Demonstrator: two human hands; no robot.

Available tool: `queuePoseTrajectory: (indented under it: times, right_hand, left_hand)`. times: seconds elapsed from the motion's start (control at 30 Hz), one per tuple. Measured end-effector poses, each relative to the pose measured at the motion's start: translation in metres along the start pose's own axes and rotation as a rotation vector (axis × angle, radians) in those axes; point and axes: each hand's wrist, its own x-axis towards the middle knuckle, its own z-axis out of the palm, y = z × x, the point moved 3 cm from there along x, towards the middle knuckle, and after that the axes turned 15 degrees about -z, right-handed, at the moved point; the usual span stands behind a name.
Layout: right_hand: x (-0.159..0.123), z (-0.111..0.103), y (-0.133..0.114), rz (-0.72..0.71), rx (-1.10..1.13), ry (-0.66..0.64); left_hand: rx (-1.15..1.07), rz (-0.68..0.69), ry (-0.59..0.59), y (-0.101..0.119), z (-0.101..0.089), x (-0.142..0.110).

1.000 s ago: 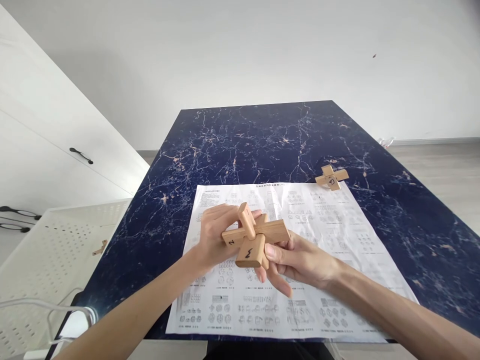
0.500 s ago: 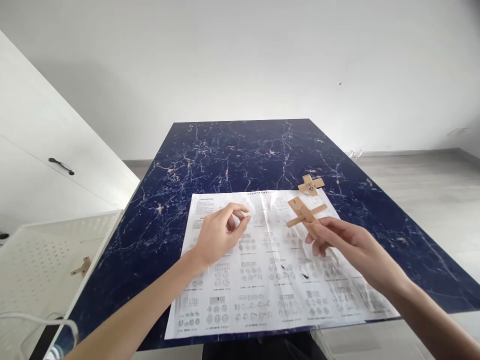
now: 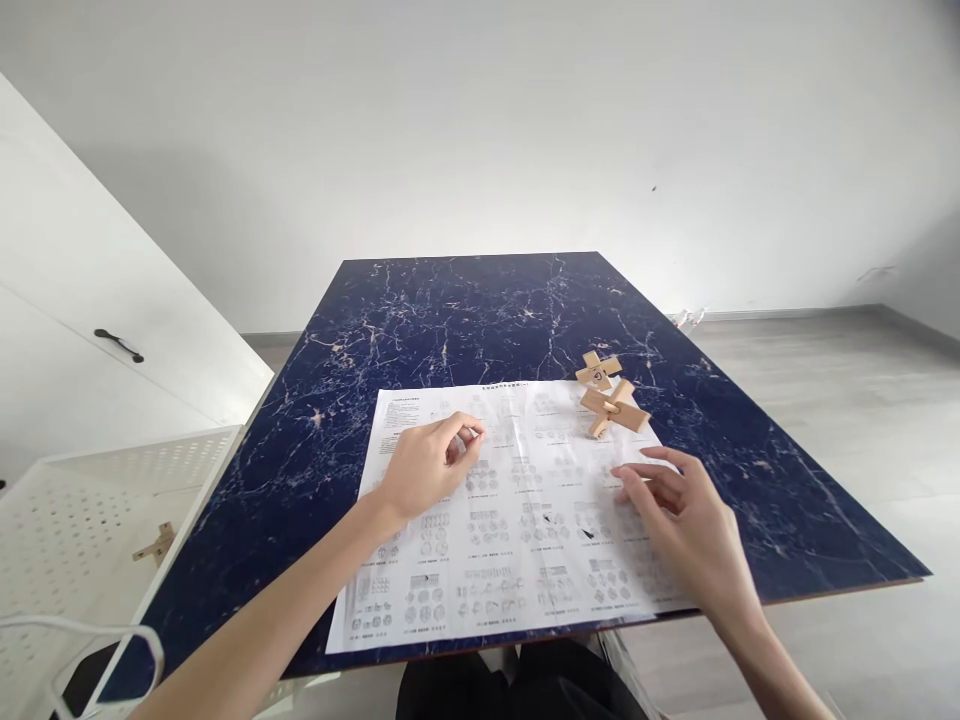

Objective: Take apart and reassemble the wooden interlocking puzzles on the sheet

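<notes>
A wooden cross-shaped puzzle piece [image 3: 615,408] made of interlocked sticks rests near the top right of a creased instruction sheet [image 3: 517,500]. Just behind it lies a flatter wooden cross [image 3: 598,370] with a dark letter on it. My right hand [image 3: 686,510] is in front of the nearer puzzle, apart from it, fingers loosely bent and holding nothing. Over the left part of the sheet, my left hand [image 3: 431,460] is closed with thumb and fingertips together, and no object shows in it.
Beneath the sheet is a dark blue marbled table [image 3: 465,310]. On the left stand a white perforated cart [image 3: 67,510] carrying another wooden piece [image 3: 156,543], a white cable [image 3: 82,628] and a white cabinet [image 3: 112,280].
My right hand has let go of the wooden cross puzzle, which now lies beside the lettered one, and has drawn back toward me. My left hand's fingers have closed a little more.
</notes>
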Motion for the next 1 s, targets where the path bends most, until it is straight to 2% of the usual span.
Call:
queuePoseTrajectory:
  times: [0.1, 0.27, 0.4, 0.5, 0.6, 0.73, 0.87, 1.0]
  right_hand:
    - [-0.015, 0.004, -0.015, -0.058, -0.026, -0.001]
    - [-0.007, 0.011, -0.027, -0.124, -0.013, -0.222]
    - [0.008, 0.026, -0.036, -0.138, 0.167, -0.383]
    - [0.017, 0.041, -0.04, -0.095, 0.266, -0.443]
    - [0.021, 0.049, -0.035, -0.047, 0.32, -0.423]
    - [0.017, 0.046, -0.025, -0.037, 0.359, -0.355]
    - [0.01, 0.039, -0.023, -0.027, 0.362, -0.33]
    - [0.002, 0.039, -0.029, -0.08, 0.278, -0.295]
  left_hand:
    - [0.059, -0.004, -0.07, 0.007, -0.005, -0.001]
    - [0.15, -0.031, -0.203, 0.02, -0.014, -0.021]
    - [0.149, -0.111, -0.211, 0.024, -0.024, -0.053]
    - [0.127, -0.184, -0.193, 0.021, -0.029, -0.075]
    - [0.102, -0.259, -0.15, 0.015, -0.031, -0.092]
    - [0.037, -0.335, -0.086, 0.009, -0.033, -0.106]
    - [-0.011, -0.398, -0.065, 0.008, -0.034, -0.11]
    - [-0.049, -0.422, -0.05, 0.01, -0.036, -0.108]
